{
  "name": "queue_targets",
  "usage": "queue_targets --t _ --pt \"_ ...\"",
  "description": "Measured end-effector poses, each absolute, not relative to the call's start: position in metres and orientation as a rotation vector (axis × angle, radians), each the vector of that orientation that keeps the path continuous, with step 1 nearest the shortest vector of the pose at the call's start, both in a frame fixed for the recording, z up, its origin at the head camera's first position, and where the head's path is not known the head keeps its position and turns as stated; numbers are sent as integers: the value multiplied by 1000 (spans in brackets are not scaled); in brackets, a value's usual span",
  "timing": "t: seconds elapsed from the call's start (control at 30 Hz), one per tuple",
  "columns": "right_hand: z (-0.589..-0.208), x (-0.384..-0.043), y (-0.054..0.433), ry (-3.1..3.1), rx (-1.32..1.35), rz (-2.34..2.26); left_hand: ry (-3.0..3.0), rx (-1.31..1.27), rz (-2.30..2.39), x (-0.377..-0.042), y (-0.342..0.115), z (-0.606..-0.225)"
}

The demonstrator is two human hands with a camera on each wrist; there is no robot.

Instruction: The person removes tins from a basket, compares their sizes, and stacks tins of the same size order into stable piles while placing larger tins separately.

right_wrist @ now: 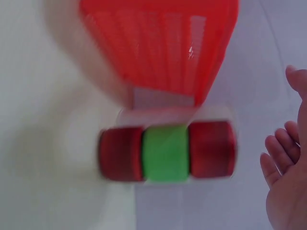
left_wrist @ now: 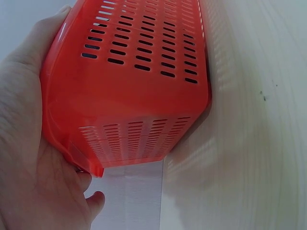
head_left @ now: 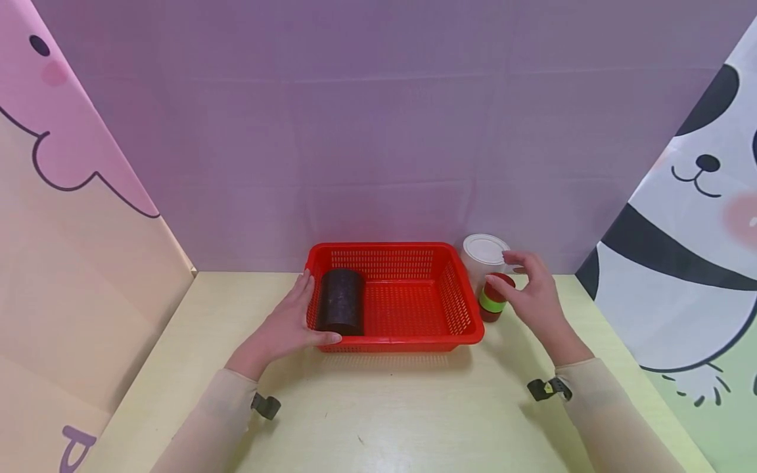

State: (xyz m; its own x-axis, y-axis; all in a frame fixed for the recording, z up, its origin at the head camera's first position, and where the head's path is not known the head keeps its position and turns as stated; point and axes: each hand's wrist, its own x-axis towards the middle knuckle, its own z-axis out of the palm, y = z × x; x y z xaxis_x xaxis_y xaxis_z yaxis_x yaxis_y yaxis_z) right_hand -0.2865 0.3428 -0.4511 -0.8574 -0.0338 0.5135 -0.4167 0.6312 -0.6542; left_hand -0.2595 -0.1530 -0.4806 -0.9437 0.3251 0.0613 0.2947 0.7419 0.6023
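Note:
A red plastic basket (head_left: 414,339) with slotted sides stands on the table, and a dark cylinder (head_left: 342,299) lies inside at its left end. My left hand (head_left: 291,322) holds the basket's front left corner, thumb along the front rim and fingers along the left side; in the left wrist view the palm wraps the corner. My right hand (head_left: 535,295) hovers with thumb and fingers spread above a small upright cylinder (right_wrist: 165,152) banded dark red, green and dark red. It stands right beside the basket's right end. The right hand holds nothing.
Behind the banded cylinder stands a white canister (head_left: 486,249) with a round lid, close to the purple back wall (head_left: 378,131). Printed panels rise at both sides of the pale wooden table (head_left: 378,414).

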Motion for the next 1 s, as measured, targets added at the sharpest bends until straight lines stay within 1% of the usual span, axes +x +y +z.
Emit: queue_targets --t 0.17,0.37,0.5,0.77,1.0 --pt "-433 -287 318 -2466 483 1189 2887 519 993 -259 -152 -481" --pt "-416 -291 282 -2684 478 1290 2881 507 1002 -260 -152 -481" --pt "-407 -295 258 -2754 546 1293 2880 505 1004 -260 -152 -482" --pt "-390 -314 223 -2851 698 1239 2889 504 1001 -260 -154 -484" --pt "-386 -331 203 -2876 857 1212 2883 519 1018 -259 -154 -483"
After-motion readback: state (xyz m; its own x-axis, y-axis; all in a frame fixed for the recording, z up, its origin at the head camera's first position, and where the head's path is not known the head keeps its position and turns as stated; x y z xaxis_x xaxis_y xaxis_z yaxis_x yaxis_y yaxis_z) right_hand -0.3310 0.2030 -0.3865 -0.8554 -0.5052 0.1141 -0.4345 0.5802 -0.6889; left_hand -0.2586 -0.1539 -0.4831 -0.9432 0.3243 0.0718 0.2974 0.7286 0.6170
